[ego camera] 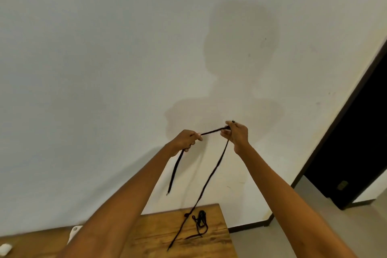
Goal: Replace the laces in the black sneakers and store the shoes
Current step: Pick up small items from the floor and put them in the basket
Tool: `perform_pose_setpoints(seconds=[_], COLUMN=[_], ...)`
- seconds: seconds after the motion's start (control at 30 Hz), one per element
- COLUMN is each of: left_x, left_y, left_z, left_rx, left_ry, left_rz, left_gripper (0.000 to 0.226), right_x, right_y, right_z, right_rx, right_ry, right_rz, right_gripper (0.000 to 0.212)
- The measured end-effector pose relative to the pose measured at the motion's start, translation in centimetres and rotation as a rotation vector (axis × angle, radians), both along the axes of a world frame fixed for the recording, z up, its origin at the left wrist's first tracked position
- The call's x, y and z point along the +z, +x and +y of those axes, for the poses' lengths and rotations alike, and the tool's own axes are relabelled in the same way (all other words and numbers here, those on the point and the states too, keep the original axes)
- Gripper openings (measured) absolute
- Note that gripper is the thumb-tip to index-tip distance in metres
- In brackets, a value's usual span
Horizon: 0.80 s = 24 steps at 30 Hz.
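Presently, the head view shows both arms raised toward the wall (104, 58), with a black lace (210, 131) stretched taut between the hands. The left hand (184, 139) has its fingers curled round the lace, one short end hanging down below the fist. The right hand (236, 134) pinches it near a bunched section at the fingertips, and the long remainder drops from there to the wooden table (159, 234), its tip lying on the top. Judged from the hold, the lace is being straightened or measured out before threading. A second lace (201, 221) lies coiled on the table near the far edge. No sneakers are in view, so their position cannot be stated. White objects (74, 232) sit at the table's left; their identity is unclear.
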State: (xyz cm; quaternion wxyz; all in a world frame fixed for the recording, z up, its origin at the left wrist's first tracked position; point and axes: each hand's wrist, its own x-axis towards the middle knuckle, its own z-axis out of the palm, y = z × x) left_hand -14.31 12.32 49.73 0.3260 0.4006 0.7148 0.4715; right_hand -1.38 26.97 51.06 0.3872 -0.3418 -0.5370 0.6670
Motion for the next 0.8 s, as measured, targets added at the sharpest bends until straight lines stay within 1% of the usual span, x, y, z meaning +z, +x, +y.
perform_pose_setpoints(seconds=[0.07,0.1,0.17,0.2,0.23,0.27,0.3,0.37,0.43,0.5,0.57,0.6,0.67,0.73,0.77,0.8], left_x=[-0.6,-0.7,-0.8,-0.9,-1.1,-1.5,-1.9,-2.4,-2.6,-2.7,-2.8,-2.8,-2.7,-2.5,-2.3,-2.1], left_y=[-0.6,-0.7,-0.8,-0.8,-0.8,-0.9,-1.0,-0.8,-0.5,-0.6,-0.9,-1.1,-2.0,-2.8,-3.1,-3.3], left_z=[0.3,0.6,1.4,1.7,2.1,2.5,2.7,3.0,3.0,2.6,2.1,1.8,0.9,0.0,-0.4,-0.7], left_rx=[0.023,0.009,-0.067,-0.096,-0.11,-0.116,-0.121,-0.12,-0.087,-0.032,0.035,0.059,0.087,0.096,0.085,0.063], left_ry=[0.0,-0.003,-0.047,-0.092,-0.137,-0.175,-0.196,-0.203,-0.17,-0.145,-0.144,-0.139,-0.117,-0.097,-0.094,-0.095], left_rz=[0.097,0.146,0.259,0.304,0.332,0.344,0.348,0.315,0.25,0.198,0.12,0.066,-0.031,-0.064,-0.062,-0.057], left_gripper=[0.034,0.035,0.035,0.034,0.034,0.033,0.032,0.03,0.032,0.039,0.043,0.043,0.042,0.039,0.038,0.037], right_x=[-2.4,-3.4,-4.8,-5.1,-5.3,-5.4,-5.4,-5.1,-5.2,-5.8,-6.5,-6.8,-7.5,-8.3,-8.7,-9.0], right_y=[0.1,0.0,-0.4,-0.7,-1.0,-1.2,-1.4,-1.5,-1.5,-1.5,-1.3,-1.2,-0.9,-0.4,-0.1,0.0], right_z=[0.3,0.1,-0.7,-1.0,-1.5,-1.9,-2.4,-3.0,-3.0,-2.6,-2.0,-1.6,-0.6,0.0,0.1,-0.1], right_rx=[0.078,0.147,0.205,0.19,0.173,0.181,0.221,0.372,0.509,0.541,0.469,0.395,0.199,0.064,0.06,0.103], right_ry=[0.028,0.079,0.251,0.333,0.39,0.397,0.352,0.214,0.231,0.29,0.271,0.244,0.194,0.195,0.219,0.26], right_rz=[-0.195,-0.315,-0.546,-0.609,-0.608,-0.544,-0.44,-0.262,-0.249,-0.289,-0.293,-0.29,-0.31,-0.395,-0.43,-0.442], right_gripper=[0.021,0.027,0.035,0.035,0.033,0.029,0.025,0.025,0.027,0.021,0.014,0.013,0.015,0.017,0.018,0.018])
